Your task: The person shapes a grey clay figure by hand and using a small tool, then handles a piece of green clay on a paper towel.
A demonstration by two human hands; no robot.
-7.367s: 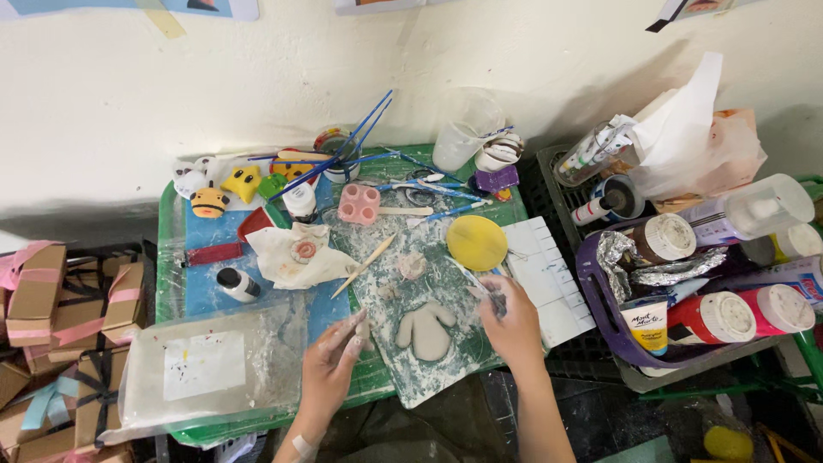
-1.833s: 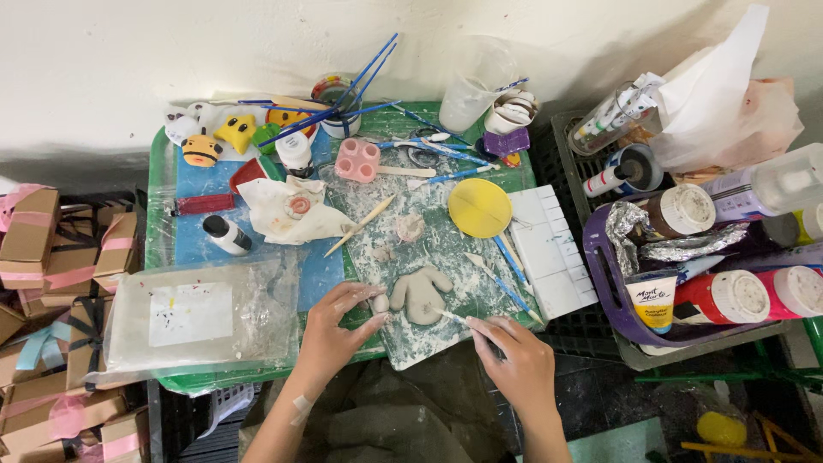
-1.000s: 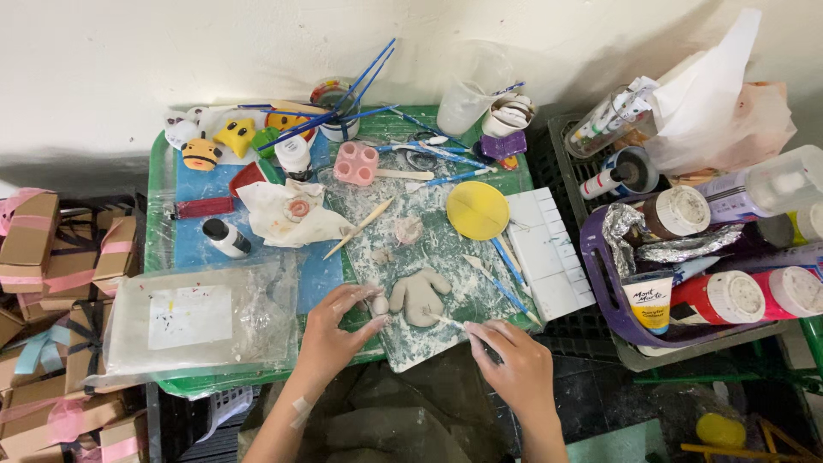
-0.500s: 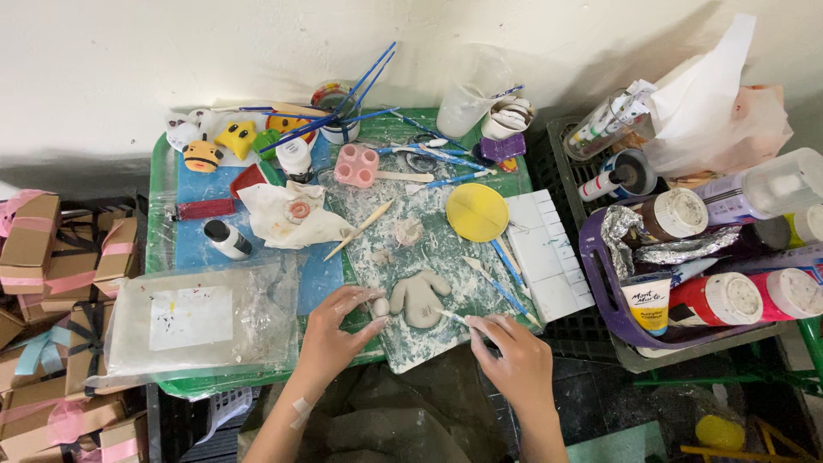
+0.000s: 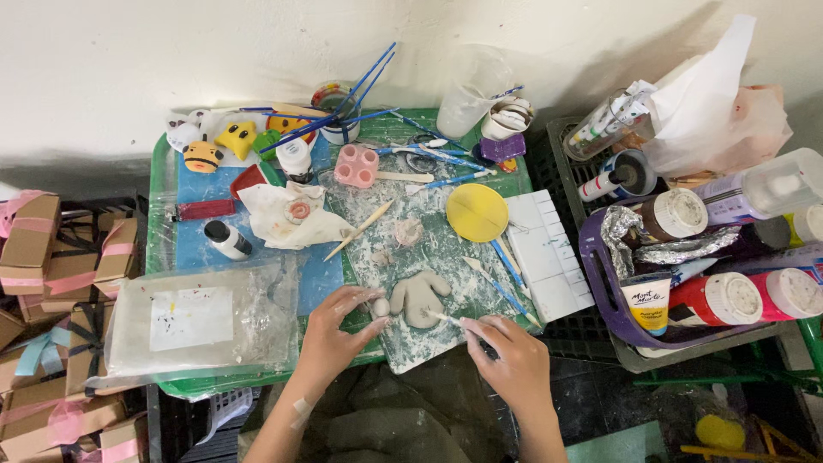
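Two hands meet at the near edge of the green table [image 5: 163, 257], where a grey clay figure [image 5: 418, 297] lies flat on a paint-smeared board [image 5: 429, 249]. The left hand [image 5: 334, 330] pinches a small clay ball [image 5: 381, 306] just beside the figure, steadying it, while the right hand [image 5: 506, 356], fingers curled shut, grips a thin modelling tool [image 5: 446, 319] whose tip touches the figure's side.

yellow disc [image 5: 477, 212], paint jars [image 5: 729, 296], brushes [image 5: 360, 86]
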